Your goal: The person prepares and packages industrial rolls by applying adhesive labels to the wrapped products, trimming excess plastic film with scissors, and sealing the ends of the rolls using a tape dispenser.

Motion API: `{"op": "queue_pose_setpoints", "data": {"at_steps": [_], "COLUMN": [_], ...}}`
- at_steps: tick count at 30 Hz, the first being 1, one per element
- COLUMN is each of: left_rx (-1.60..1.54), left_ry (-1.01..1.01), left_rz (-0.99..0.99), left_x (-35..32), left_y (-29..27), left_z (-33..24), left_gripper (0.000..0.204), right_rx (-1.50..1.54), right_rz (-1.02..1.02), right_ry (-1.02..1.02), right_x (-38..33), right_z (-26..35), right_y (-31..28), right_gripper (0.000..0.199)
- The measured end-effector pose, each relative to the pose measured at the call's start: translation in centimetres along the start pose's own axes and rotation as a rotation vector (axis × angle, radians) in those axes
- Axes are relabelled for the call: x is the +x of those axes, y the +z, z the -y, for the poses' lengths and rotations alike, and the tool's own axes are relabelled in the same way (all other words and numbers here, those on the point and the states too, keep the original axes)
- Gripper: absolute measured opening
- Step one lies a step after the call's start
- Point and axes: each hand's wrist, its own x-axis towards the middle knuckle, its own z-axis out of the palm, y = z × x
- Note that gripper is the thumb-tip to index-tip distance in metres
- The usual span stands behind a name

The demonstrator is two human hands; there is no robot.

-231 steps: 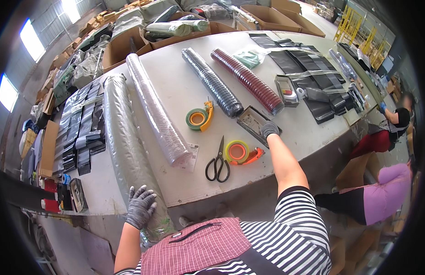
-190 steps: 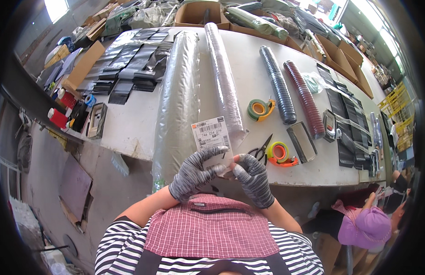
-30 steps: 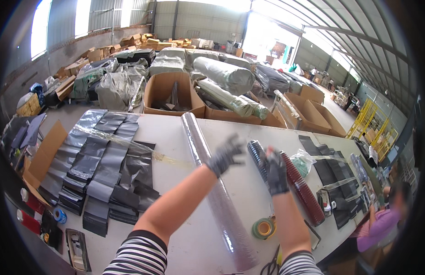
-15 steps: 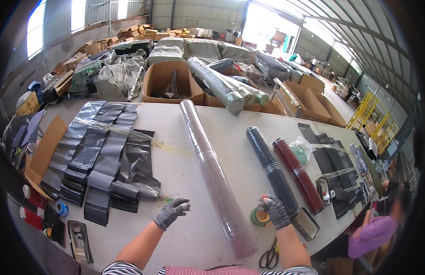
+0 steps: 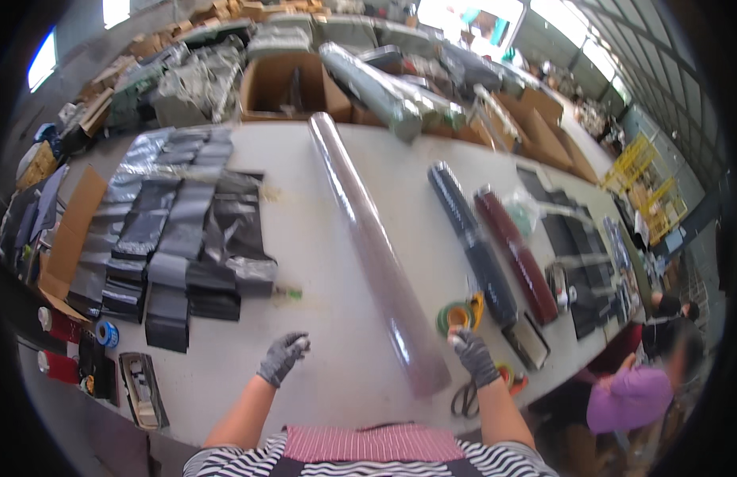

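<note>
Hands low over the bench [image 5: 329, 374], both in grey knit gloves. Left hand [image 5: 283, 358] hanging loosely curled above bare white surface, pinching nothing, well apart from the roll. Right hand [image 5: 472, 355] closed round something small, too blurred to name, just beside the near end of the long roll of clear film [image 5: 376, 254]. Roll lying between the hands, long axis running away from the body and slanting left toward the far edge; right hand plainly the nearer. Glossy, smooth, see-through cylinder. Green tape roll [image 5: 457, 316] just past the right hand, scissors [image 5: 465, 399] below it. Matte black bags [image 5: 178, 246] stacked flat to the left.
</note>
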Motion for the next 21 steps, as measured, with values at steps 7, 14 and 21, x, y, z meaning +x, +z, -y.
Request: {"op": "queue_pose_setpoints", "data": {"at_steps": [7, 14, 21], "left_rx": [-0.01, 0.241, 1.174], "left_ry": [-0.132, 0.209, 0.669], "left_rz": [0.083, 0.205, 0.251], "left_x": [-2.4, -2.0, -4.0], "left_y": [3.0, 10.0, 20.6], "left_z": [1.7, 3.0, -4.2], "left_gripper": [0.039, 0.043, 0.05], "right_rx": [0.028, 0.07, -0.051], "right_rz": [0.001, -0.154, -0.086], "right_ry": [0.233, 0.071, -0.145], "right_x": [-6.3, -10.4, -13.8], "right_z": [0.1, 0.5, 3.1], "right_y": [1.1, 5.8, 6.5], "right_gripper": [0.042, 0.058, 0.052]}}
